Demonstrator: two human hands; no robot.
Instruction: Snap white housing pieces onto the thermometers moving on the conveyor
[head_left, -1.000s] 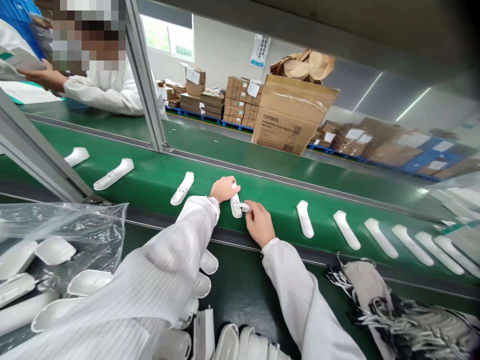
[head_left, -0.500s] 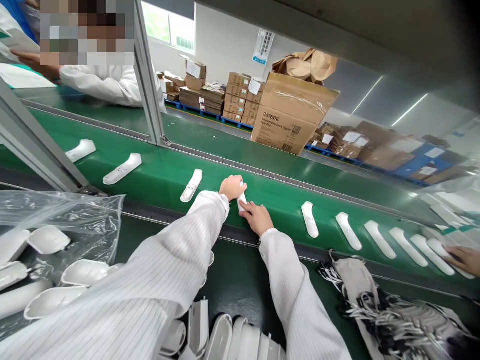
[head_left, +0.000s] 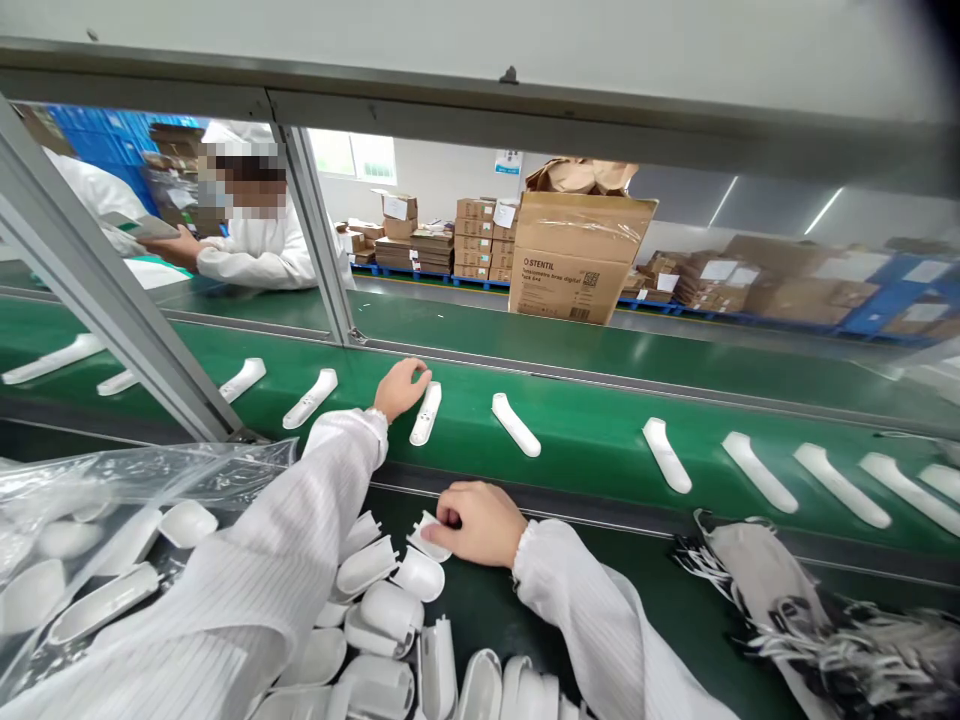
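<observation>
**Two hands, two white parts at the conveyor**

The left hand (head_left: 400,387) rests on the green conveyor belt (head_left: 585,440), fingers curled loosely and touching the top end of a white thermometer body (head_left: 425,414). That body is long, slim and slightly curved, lying lengthwise across the belt with small markings on its face. The right hand (head_left: 480,522) is at the near bench, fingers pinched on a small white shell cover (head_left: 426,540) at the edge of a heap of similar covers (head_left: 390,620).

More thermometer bodies (head_left: 666,455) lie spaced along the belt on both sides. A clear plastic bag (head_left: 112,520) of white shells sits to the left, a bundle of black-and-white straps (head_left: 787,610) to the right. A slanted aluminium frame post (head_left: 112,300) crosses the belt on the left. Beyond the belt stands a STENTIL cardboard carton (head_left: 574,260); a co-worker's sleeve (head_left: 247,262) rests further back.
</observation>
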